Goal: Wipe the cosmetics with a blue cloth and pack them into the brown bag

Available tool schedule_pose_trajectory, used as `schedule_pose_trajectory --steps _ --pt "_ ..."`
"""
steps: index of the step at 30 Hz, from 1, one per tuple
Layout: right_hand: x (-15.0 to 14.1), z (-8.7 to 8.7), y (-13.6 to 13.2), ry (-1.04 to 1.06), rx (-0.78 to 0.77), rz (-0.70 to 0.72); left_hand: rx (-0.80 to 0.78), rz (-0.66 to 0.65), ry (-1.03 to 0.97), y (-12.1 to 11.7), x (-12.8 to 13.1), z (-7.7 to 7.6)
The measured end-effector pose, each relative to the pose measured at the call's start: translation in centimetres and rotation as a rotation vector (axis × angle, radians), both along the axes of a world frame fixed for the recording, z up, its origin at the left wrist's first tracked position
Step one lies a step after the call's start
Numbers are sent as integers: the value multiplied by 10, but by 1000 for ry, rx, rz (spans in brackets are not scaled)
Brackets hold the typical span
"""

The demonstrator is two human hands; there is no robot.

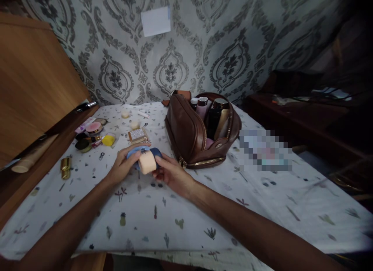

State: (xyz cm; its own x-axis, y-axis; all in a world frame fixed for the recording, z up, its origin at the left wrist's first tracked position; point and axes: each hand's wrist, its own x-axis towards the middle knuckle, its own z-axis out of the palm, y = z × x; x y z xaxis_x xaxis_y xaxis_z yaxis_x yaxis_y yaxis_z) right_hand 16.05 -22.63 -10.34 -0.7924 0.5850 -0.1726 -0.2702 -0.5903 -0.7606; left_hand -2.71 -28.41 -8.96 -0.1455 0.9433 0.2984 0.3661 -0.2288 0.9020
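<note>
Over the near middle of the table, my right hand (pixel 171 172) grips a small cream-coloured jar (pixel 147 162) by its dark blue lid (pixel 156 154). The jar lies tilted on its side in the air. My left hand (pixel 125 162) is closed on a light blue cloth (pixel 134 151), which presses against the jar's far left side. Just right of my hands stands a brown leather toiletry bag (pixel 186 127), unzipped, with several bottles (pixel 203 105) upright inside. A glittery compact (pixel 138 135) lies just beyond the jar.
Left are a gold lipstick tube (pixel 65 168), a yellow sponge (pixel 108 139), a pink blush compact (pixel 94 127) and a dark round pot (pixel 83 145). A white tube (pixel 143 114) lies farther back. A blurred-out item (pixel 265 150) rests right of the bag. A wooden cabinet (pixel 37 69) borders the left.
</note>
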Motion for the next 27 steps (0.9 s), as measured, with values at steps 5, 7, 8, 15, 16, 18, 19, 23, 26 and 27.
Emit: schedule_pose_trajectory --steps 5,7,8,15,16,18,19,23,26,27 --pt "0 -3 0 3 -6 -10 162 -20 199 0 1 0" --pt "-1 -3 1 10 -8 -46 239 -45 362 -1 4 -3" --pt "-1 -4 1 14 -11 -62 250 -40 444 -1 5 -4" --pt "1 -1 2 -30 99 -88 155 -20 472 0 5 -11" --pt "2 0 3 -27 139 -100 112 -33 400 0 5 -11" --pt "3 1 3 -20 237 -131 19 -63 221 1 6 -10" --pt "3 2 4 -21 291 -144 -20 -85 124 2 7 -10" --pt "2 -1 9 -40 522 -168 -136 -163 -187 2 6 -10" --pt "3 -4 12 -52 699 -188 -253 -225 -327 1 4 -10" --pt "4 -4 11 -59 771 -208 -289 -250 -380 0 3 -10"
